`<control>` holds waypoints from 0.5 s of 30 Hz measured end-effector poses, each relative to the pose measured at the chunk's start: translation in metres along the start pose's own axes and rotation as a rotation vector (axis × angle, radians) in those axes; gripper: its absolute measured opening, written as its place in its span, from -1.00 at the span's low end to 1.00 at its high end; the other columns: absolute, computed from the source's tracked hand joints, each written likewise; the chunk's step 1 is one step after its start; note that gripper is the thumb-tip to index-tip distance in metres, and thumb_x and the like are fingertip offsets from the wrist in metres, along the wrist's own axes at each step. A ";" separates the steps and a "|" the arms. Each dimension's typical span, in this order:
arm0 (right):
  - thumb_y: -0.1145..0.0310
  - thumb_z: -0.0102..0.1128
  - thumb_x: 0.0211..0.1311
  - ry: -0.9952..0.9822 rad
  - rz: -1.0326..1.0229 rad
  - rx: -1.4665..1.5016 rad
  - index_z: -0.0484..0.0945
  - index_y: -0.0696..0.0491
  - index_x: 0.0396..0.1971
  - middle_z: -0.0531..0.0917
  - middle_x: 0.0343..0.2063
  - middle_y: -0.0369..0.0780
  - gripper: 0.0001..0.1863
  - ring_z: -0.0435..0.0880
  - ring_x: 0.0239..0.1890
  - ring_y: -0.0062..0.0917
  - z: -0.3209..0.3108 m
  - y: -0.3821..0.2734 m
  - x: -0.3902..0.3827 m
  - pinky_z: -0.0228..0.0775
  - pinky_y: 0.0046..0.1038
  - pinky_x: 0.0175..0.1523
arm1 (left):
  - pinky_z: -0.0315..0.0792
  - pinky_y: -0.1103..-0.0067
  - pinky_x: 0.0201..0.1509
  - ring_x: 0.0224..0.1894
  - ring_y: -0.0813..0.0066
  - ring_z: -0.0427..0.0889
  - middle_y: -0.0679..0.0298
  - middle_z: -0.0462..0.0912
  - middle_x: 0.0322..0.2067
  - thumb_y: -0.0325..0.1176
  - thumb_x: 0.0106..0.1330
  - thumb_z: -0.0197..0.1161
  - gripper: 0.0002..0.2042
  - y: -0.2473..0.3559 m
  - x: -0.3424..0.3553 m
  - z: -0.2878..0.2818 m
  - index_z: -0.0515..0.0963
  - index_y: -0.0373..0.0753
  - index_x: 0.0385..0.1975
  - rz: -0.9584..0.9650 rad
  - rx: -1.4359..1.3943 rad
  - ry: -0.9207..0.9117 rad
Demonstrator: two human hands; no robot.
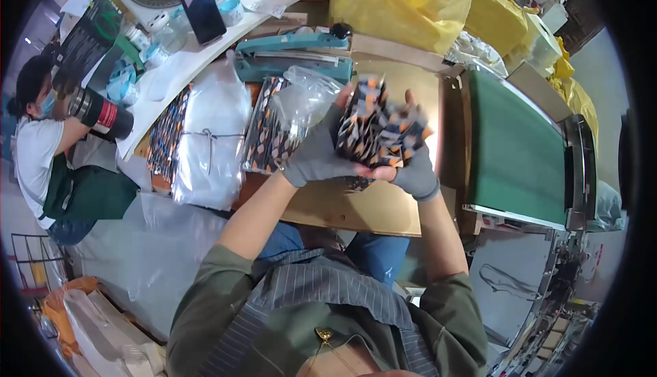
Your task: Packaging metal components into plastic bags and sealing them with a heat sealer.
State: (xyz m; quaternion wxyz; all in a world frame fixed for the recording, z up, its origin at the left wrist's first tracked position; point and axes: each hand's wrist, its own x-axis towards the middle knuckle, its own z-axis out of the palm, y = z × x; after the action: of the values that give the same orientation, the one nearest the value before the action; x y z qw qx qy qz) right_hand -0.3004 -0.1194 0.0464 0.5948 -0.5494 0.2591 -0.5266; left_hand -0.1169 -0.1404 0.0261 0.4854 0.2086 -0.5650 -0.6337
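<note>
Both gloved hands grasp a bundle of patterned material [375, 131] above a brown work board [380, 207], as seen from the worker's head camera. The left hand [320, 150] grips the near-left side and the right hand [415, 170] the near-right, with bare fingertips showing beyond the grey gloves. The bundle's black, white and orange geometric print is blurred, and its exact kind cannot be told.

To the left, a stack of clear plastic bags [209, 141] tied with dark cord lies between two stacks of matching print, a left stack [164, 137] and a right stack [263, 137]; a loose clear bag [304, 96] rests partly over the latter. Just beyond stands a teal heat sealer [294, 59].

At far left, a co-worker [40, 137] in a white shirt and green apron sits beside a white table [198, 55] holding a dark phone [203, 14]. Near the co-worker's arm, a black cylinder [102, 113] carries a red label with pale lettering; beyond it, a dark panel [89, 38] bears green marks too indistinct to read.

A green conveyor belt [517, 151] runs at right, and a large yellow sack [400, 14] stands at the far side.
</note>
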 end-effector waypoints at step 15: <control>0.18 0.23 -0.15 -0.266 0.472 0.170 0.52 0.27 -0.23 0.59 -0.37 -0.13 -0.49 0.58 -0.28 -0.42 0.054 0.025 -0.040 0.42 -0.49 -0.11 | 0.42 0.60 -0.12 -0.11 0.55 0.48 0.29 0.51 -0.17 -0.05 0.15 0.26 -0.47 -0.027 -0.132 0.036 0.33 -0.23 0.03 -0.179 -0.184 0.029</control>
State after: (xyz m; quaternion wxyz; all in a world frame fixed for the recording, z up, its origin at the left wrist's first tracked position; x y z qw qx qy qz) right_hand -0.2564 -0.0660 0.0268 0.7738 -0.4863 0.2544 -0.3164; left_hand -0.0987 -0.0126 -0.0264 0.4523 0.2220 -0.4766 -0.7204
